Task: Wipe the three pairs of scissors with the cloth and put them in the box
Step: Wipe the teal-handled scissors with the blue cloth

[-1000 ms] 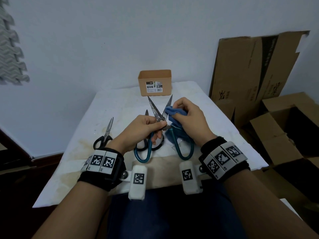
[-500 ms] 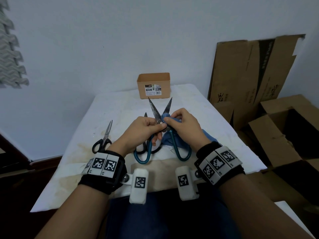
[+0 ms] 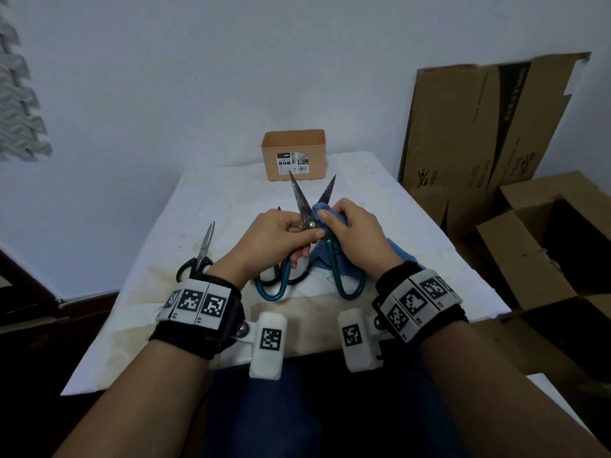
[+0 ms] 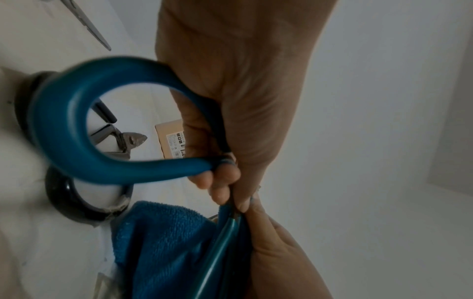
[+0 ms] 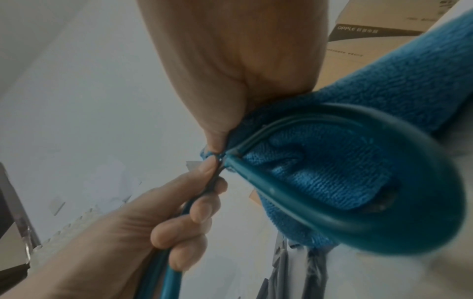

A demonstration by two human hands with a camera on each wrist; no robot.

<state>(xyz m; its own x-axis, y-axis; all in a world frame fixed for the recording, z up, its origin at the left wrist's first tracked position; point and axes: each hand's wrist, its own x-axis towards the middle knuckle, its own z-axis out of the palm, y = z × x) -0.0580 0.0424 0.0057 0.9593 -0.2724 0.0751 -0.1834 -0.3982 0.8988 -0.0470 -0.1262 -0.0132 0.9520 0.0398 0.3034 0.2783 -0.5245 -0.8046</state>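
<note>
In the head view the teal-handled scissors [image 3: 298,196] are held above the table with their rusty blades spread and pointing away. My left hand [image 3: 297,231] grips them at the pivot and left handle shank [image 4: 76,113]. My right hand [image 3: 330,219] pinches the blue cloth [image 3: 398,256] around the base of the right blade, beside the pivot. The cloth [image 5: 409,81] drapes behind the right handle loop [image 5: 358,222]. One black-handled pair of scissors [image 3: 197,259] lies on the table's left. Another black-handled pair [image 4: 69,200] lies under my hands. The tan box [image 3: 294,153] stands at the table's far edge.
The table [image 3: 231,193] has a stained white cover and stands against a white wall. Flattened cardboard [image 3: 479,127] leans on the wall at the right. Open cardboard boxes [image 3: 545,242] sit on the floor beside the table's right edge.
My right hand with the cloth has slid down the right blade to the pivot. My left hand keeps its grip on the teal scissors.
</note>
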